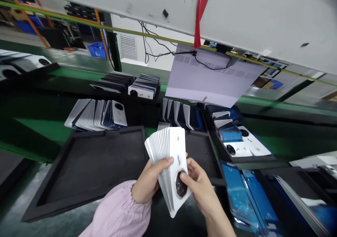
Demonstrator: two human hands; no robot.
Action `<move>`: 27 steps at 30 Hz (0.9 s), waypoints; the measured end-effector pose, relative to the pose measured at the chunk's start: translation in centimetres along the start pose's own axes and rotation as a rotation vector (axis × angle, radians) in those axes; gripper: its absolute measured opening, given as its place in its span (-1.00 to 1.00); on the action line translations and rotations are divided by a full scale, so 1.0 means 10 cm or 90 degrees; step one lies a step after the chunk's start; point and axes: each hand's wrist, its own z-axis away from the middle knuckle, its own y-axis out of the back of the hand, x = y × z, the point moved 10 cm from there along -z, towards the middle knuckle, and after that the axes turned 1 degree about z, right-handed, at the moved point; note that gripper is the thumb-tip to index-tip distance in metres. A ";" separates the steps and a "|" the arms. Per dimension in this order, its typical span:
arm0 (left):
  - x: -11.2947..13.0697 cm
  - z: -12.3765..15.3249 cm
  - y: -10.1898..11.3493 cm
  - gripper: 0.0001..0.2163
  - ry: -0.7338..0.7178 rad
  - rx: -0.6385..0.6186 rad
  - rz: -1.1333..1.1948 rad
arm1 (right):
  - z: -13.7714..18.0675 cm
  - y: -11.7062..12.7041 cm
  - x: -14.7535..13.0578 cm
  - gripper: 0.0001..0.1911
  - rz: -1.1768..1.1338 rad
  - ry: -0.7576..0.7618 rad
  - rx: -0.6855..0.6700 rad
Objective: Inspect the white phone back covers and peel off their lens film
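Note:
A fanned stack of white phone back covers (pixel 161 149) is held up in front of me, with the fan spread toward the left. The front cover shows a dark camera window near its lower end. My left hand (pixel 150 179) is closed around the stack's left side, its thumb lying across the front cover. On the other side, my right hand (pixel 198 180) grips the right edge, its thumb on the dark camera window and its fingers partly hidden behind. Behind the stack is a black tray (pixel 207 156), which it partly covers.
At left lies a large black tray (pixel 92 163). Beyond it stand rows of white and dark covers (pixel 97 114) and dark-edged covers (pixel 181 114). Blue film-covered panels (pixel 244 195) lie at right, near a tray of white covers (pixel 252 144). A monitor's back (pixel 210 75) stands ahead under a white overhead panel (pixel 250 15).

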 end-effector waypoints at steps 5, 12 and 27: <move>-0.01 0.01 0.12 -0.63 0.031 0.028 0.022 | 0.01 0.10 -0.04 -0.60 0.028 -0.018 0.019; 0.07 0.02 0.08 -0.51 0.060 -0.026 0.039 | 0.05 0.49 -0.33 -0.69 0.093 0.096 0.084; -0.86 0.17 -0.34 -0.53 0.374 -0.255 -0.044 | 0.13 -0.02 -1.22 -0.71 0.691 0.174 -0.107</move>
